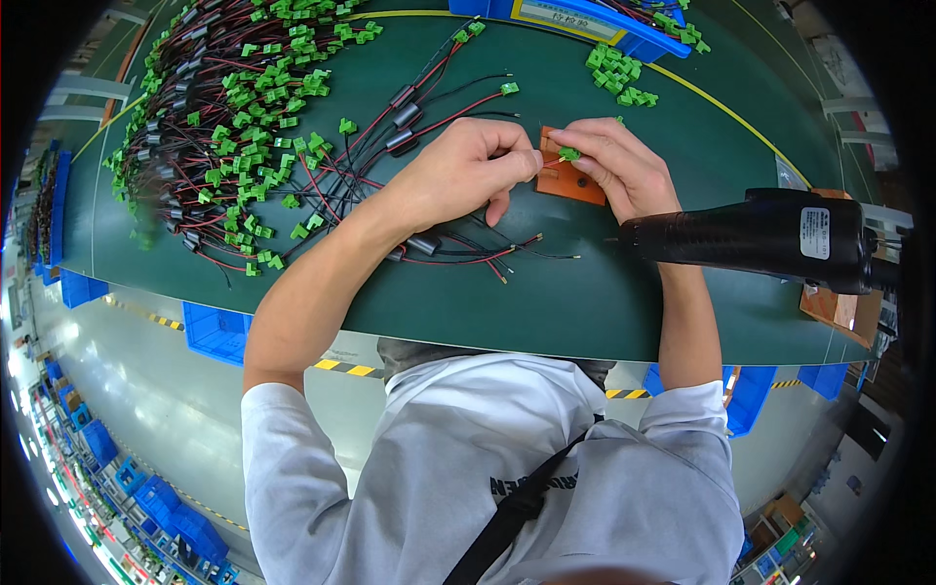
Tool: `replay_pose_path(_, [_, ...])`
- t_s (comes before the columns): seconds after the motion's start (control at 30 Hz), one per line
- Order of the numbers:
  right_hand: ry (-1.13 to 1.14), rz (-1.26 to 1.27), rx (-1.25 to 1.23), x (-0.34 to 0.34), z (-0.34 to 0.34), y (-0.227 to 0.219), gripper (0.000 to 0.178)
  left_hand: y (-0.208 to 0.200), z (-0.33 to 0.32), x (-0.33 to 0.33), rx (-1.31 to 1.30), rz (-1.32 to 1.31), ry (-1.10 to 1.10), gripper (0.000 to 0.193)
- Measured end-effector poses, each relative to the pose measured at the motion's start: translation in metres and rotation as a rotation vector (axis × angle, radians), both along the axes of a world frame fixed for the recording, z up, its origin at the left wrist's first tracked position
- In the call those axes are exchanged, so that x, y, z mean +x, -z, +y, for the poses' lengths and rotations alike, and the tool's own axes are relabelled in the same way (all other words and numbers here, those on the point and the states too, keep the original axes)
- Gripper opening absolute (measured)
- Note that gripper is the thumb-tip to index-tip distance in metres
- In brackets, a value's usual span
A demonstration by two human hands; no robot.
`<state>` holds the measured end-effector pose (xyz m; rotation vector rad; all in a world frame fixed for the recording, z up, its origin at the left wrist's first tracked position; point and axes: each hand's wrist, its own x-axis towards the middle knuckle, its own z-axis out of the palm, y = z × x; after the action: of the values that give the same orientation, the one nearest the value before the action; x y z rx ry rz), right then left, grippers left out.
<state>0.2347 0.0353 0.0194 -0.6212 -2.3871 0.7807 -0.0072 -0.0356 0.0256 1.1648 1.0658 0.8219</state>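
In the middle of the green table, my left hand (468,166) is closed, its thumb and forefinger pinching a short red wire (552,163). The wire runs to a small green terminal connector (568,154), which the fingers of my right hand (629,166) grip. Both hands meet over an orange block (575,187) lying on the table, with a dark round spot on it. Below my left hand lie red and black wires with bare tips (507,255) and black cylindrical parts (421,244). Part of the wire in my left hand is hidden by the fingers.
A black electric screwdriver (751,239) points left across my right forearm. Many wired green connectors (244,127) are heaped at the left. Loose green connectors (614,70) lie beneath a blue bin (653,44) at the back. A cardboard box (846,317) stands at the right edge.
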Motion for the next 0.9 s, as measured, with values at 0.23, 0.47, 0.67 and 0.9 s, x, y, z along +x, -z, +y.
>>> replay_pose_path(0.23, [-0.02, 0.023, 0.026, -0.002, 0.001, 0.001, 0.037, 0.0, 0.0, -0.001, -0.013, 0.004, 0.002, 0.025])
replay_pose_path(0.47, [-0.021, 0.007, 0.06, -0.002, -0.001, 0.001, 0.038, 0.008, -0.001, 0.001, 0.02, -0.002, 0.016, 0.027])
replay_pose_path(0.67, [-0.01, 0.014, 0.016, 0.001, 0.0, 0.008, 0.032, 0.007, 0.0, 0.002, 0.049, -0.003, -0.012, 0.027])
replay_pose_path(0.9, [0.079, 0.04, 0.168, -0.004, 0.0, 0.006, 0.021, 0.009, -0.002, 0.006, 0.167, 0.199, -0.025, 0.027])
